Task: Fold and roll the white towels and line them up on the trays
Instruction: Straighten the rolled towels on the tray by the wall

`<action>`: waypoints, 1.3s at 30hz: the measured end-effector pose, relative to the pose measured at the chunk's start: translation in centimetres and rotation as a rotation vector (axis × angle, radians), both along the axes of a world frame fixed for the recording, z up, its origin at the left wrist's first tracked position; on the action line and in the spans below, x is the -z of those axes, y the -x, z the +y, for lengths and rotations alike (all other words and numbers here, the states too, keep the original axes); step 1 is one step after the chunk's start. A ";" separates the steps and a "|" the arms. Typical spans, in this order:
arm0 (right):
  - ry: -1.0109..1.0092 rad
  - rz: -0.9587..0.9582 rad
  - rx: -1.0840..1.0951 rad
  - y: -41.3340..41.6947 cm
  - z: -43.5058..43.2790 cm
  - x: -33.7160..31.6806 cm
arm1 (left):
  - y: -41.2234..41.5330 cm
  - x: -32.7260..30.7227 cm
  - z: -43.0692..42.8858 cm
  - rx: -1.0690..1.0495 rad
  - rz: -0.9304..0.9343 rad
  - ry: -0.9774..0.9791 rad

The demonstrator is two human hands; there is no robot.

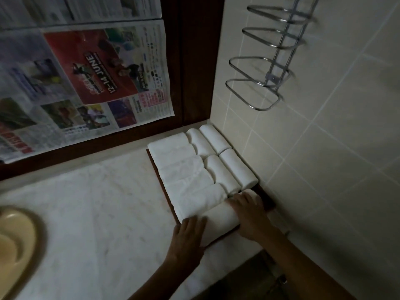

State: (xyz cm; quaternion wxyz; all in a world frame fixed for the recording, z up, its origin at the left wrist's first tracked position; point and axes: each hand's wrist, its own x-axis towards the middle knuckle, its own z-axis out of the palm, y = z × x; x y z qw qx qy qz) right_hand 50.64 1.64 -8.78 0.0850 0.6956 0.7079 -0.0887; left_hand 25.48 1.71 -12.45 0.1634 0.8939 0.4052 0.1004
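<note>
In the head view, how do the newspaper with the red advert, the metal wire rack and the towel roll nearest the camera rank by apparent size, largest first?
1. Newspaper with the red advert.
2. Metal wire rack.
3. Towel roll nearest the camera; smallest even though closeness enlarges it.

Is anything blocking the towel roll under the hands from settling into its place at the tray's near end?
Nothing visible does. The left hand and right hand rest directly on the towel roll, which already lies on the tray's near end, alongside the previous roll.
</note>
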 end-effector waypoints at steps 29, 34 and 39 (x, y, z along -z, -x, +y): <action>-0.010 0.192 -0.012 6.6 12.6 -4.6 | 3.5 -1.2 11.8 -0.291 -0.128 0.036; 0.185 0.148 -0.061 7.6 15.1 -3.1 | 3.6 -0.8 14.5 -0.175 0.008 0.158; 0.257 0.126 -0.034 7.6 17.5 -4.3 | 4.3 -1.3 16.0 -0.190 -0.069 0.194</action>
